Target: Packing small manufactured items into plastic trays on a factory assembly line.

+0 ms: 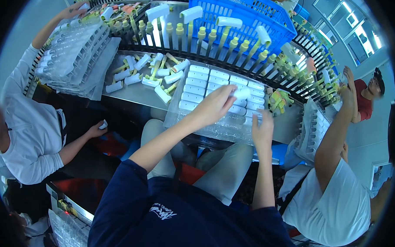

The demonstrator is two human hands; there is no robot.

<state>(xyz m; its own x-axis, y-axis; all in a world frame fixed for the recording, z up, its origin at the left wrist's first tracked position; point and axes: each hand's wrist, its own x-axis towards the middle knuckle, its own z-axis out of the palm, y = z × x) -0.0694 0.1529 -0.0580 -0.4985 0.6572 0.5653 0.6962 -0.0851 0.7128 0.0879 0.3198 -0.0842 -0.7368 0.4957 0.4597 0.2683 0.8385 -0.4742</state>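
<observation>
White piece (241,92): smooth, glossy, probably plastic, rounded, motion-blurred, so exact outline can't be told. It's just above the filled rows of a clear tray (206,131), right of the tray's middle. Tray is thin, shiny, crinkly see-through plastic with a wavy front edge; rows of white pieces (194,82), oblong with rounded ends, fill it in columns.

Left hand (213,107): thumb and fingertips nearly together, pinching the white piece. Right hand (262,128): blurred, fingers loosely parted, nothing seen in grip, at tray's right side; contact can't be told.

Tray is on a grey metal table (288,129). Left of it, loose white caps (133,79) on yellow-green stems, then stacked trays (73,58), clear and ridged. Yellow-green pile (278,101) to the right. Behind: black rack (174,51) with upright prongs, yellow-green tips; blue crate (210,13), lattice-walled plastic. Co-workers both sides, white sleeves.
</observation>
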